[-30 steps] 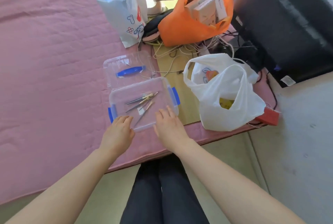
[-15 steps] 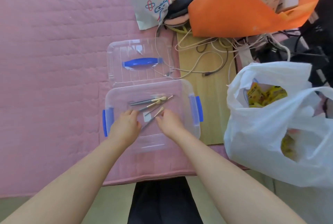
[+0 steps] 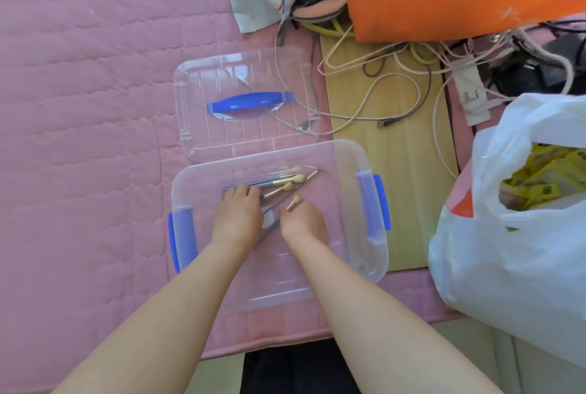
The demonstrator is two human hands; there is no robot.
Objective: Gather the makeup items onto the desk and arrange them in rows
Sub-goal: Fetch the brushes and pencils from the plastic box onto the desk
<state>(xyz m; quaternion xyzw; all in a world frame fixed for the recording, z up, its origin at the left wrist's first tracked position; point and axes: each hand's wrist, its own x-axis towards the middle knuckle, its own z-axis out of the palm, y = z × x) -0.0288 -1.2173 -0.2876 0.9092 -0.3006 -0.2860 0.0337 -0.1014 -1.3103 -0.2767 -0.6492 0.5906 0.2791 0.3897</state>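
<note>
You've got a clear glossy plastic box [image 3: 345,178], same for its lid [image 3: 196,127]. Brushes [image 3: 280,182]: shiny gold metal ferrules. Mat [image 3: 79,108] quilted matt pink cloth. Desk [image 3: 396,171] smooth pale wood. Bag [image 3: 507,266] crinkly white plastic.

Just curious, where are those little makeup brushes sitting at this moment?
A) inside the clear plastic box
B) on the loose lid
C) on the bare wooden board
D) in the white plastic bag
A: the brushes lie on the floor of the clear box with blue latches, and the left hand and right hand are both inside it with them.
</note>
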